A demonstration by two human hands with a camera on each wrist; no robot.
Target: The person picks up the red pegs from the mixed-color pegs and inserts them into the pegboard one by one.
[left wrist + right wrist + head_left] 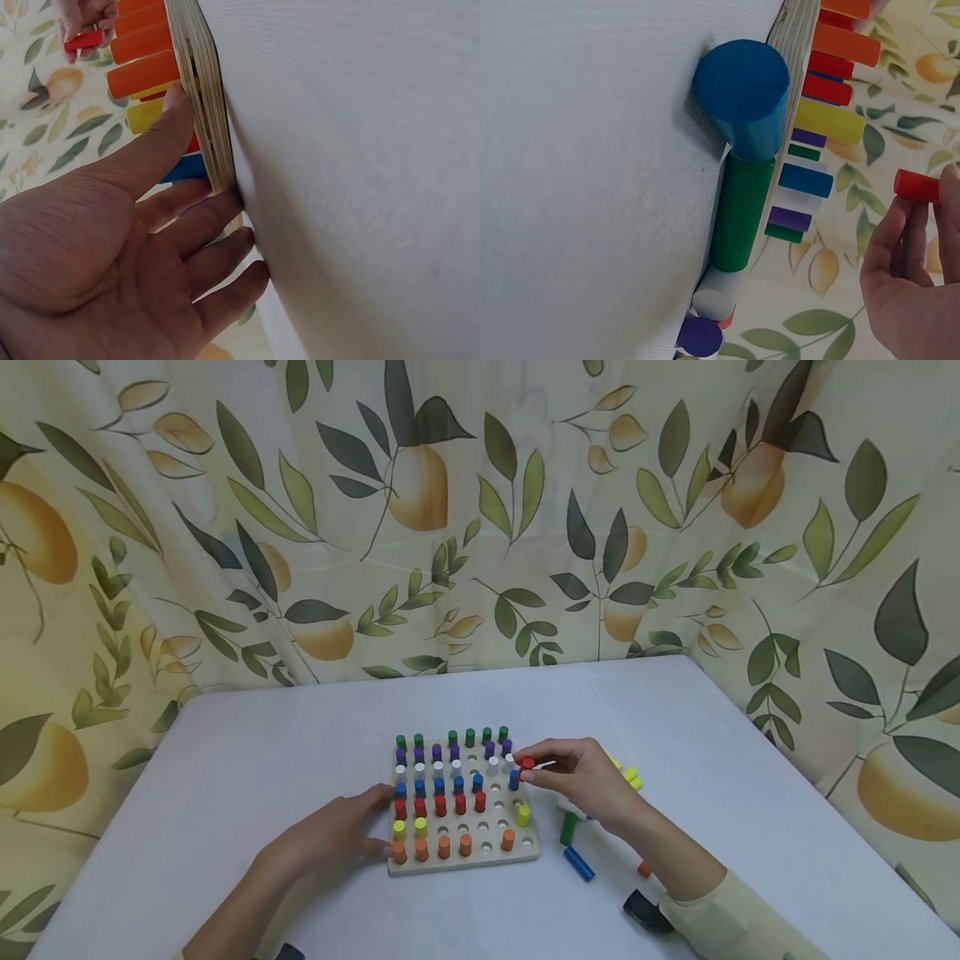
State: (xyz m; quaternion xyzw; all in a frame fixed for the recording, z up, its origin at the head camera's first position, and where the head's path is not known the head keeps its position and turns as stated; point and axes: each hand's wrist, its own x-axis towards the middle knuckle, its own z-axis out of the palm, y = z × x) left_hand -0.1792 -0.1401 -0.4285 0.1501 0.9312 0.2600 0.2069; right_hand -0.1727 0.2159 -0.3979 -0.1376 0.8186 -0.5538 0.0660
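A wooden pegboard (pixel 491 853) stands on the table with rows of green, purple, white, blue, red, yellow and orange pegs in its holes; some holes show bare. Between thumb and fingers, my right hand (pixel 581 772) pinches a red peg (pixel 915 185) above the board's right side. The right wrist view shows that peg raised clear of the standing ones. My left hand (pixel 333 831) rests at the board's left edge. In the left wrist view its thumb lies by the front orange peg (pixel 146 73) and its other fingers are spread along the board's side.
Right of the board lie a loose blue peg (pixel 579 863), a green peg (pixel 568 827) and several yellow pegs (pixel 632 774). An orange peg (pixel 644 869) is partly behind the right forearm. A fruit-patterned cloth (pixel 480 527) hangs behind the white table (pixel 315 735).
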